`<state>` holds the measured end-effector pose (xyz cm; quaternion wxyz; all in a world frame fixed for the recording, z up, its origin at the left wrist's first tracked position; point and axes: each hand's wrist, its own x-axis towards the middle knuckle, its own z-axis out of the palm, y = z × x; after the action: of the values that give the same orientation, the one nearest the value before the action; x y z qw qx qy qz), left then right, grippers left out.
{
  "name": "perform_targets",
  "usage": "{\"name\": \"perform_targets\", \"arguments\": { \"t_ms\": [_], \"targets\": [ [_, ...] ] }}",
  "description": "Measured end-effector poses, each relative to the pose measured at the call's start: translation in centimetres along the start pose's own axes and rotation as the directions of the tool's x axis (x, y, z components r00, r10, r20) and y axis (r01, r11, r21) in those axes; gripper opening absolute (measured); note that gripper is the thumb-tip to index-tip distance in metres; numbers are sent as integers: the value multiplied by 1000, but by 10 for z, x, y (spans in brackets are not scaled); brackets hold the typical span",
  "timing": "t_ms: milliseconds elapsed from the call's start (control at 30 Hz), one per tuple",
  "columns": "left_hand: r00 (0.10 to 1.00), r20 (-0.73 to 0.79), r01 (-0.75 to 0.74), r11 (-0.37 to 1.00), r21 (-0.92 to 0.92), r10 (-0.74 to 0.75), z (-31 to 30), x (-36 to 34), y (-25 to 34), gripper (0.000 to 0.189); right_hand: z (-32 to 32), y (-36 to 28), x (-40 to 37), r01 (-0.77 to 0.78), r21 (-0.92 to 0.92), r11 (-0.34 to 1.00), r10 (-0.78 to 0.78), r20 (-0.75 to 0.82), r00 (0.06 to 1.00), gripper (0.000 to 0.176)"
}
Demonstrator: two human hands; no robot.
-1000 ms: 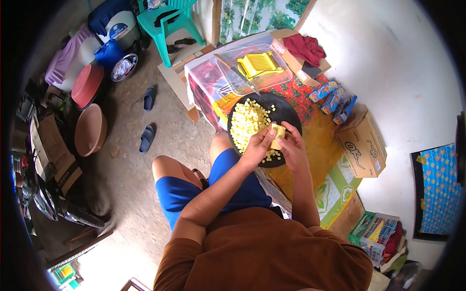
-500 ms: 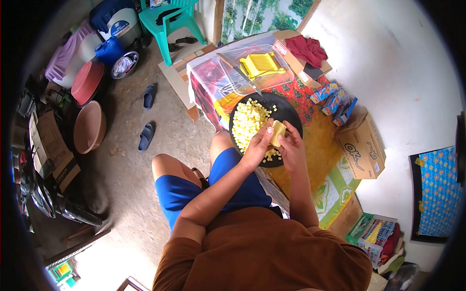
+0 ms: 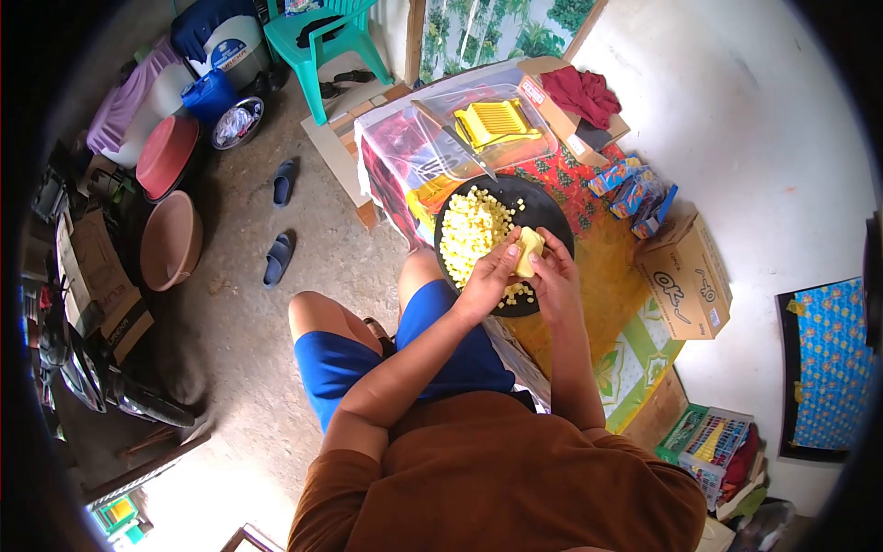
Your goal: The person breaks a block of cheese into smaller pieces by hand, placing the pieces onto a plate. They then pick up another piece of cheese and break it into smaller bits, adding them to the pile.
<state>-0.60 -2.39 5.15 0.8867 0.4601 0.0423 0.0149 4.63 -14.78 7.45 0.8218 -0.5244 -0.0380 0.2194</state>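
Observation:
My left hand (image 3: 490, 281) and my right hand (image 3: 558, 283) are closed around a pale yellow block (image 3: 528, 252) of food, possibly cheese or potato; its exact kind is not clear. Both hands are above a round black tray (image 3: 544, 197). A heap of small pale yellow cubes (image 3: 471, 230) covers the tray's left side, and a few loose cubes lie near its edges. Just beyond the tray lies a knife (image 3: 467, 155), its blade tip pointing toward the tray. Behind it sits a yellow slotted plastic holder (image 3: 497, 125) on a clear plastic lid or bin (image 3: 432, 152).
An open carton (image 3: 550, 109) with dark red cloth stands at the table's far end. Blue packets (image 3: 635, 193) and a brown box (image 3: 685, 281) flank the right side. Slippers (image 3: 278, 258), basins (image 3: 171, 241) and a green chair (image 3: 326, 55) are on the floor.
The block has turned or tilted slightly between my fingers. Both hands stay over the tray, almost in the same place.

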Motion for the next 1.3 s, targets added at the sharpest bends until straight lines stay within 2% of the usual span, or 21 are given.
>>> {"name": "perform_targets", "arguments": {
  "t_ms": [133,233,267,333,367,467,567,667,767,867,933,967,1033,1100,1167,1200,1300],
  "targets": [
    [996,-56,71,995,-66,-75,2,0,5,55,-1,2,1,7,-42,999,-8,-9,1000,50],
    [984,-135,108,992,-69,-116,10,0,17,54,-2,6,1,121,-271,955,-113,44,993,51],
    [978,-167,116,991,-60,-125,13,1,19,53,-1,6,1,129,-280,951,-115,64,991,51],
    [988,-155,3,999,47,5,5,11,2,51,2,6,0,145,-296,944,-119,104,987,51],
    [987,-143,-55,994,100,69,1,15,-8,50,3,6,0,144,-288,947,-118,109,987,51],
    [978,-184,-84,994,70,95,5,14,-6,50,5,5,1,142,-275,951,-115,113,987,51],
    [984,-150,-92,995,34,96,4,13,-5,50,2,4,1,122,-267,956,-99,98,990,52],
    [987,-162,-20,999,-44,12,4,9,-1,50,-2,5,-1,46,-217,975,-32,69,997,50],
    [989,-150,18,999,41,-12,-4,9,-5,51,0,0,-4,-29,-136,990,37,55,998,48],
    [946,-263,158,978,-138,-190,5,5,13,53,2,-1,-2,-13,-33,999,15,51,999,50],
    [960,-138,181,915,-362,-244,-2,9,11,54,3,-6,0,6,45,999,-8,39,999,51],
    [963,-71,199,863,-465,-260,-7,11,9,55,-1,-7,3,37,17,999,-37,5,999,52],
    [962,20,238,798,-554,-273,-18,12,5,53,-15,-7,11,95,-40,995,-97,-61,993,53],
    [957,71,265,743,-615,-283,-23,10,7,51,-34,-3,25,134,-264,955,-164,-96,982,55],
    [957,103,273,716,-643,-272,-26,7,7,51,-61,11,46,131,-477,869,-205,-107,973,57],
    [957,112,274,704,-655,-268,-25,6,8,50,-72,16,53,80,-573,816,-191,-136,972,58],
    [955,128,285,701,-654,-269,-22,2,15,51,-113,49,76,44,-698,715,-174,-116,978,56]
  ]
}}
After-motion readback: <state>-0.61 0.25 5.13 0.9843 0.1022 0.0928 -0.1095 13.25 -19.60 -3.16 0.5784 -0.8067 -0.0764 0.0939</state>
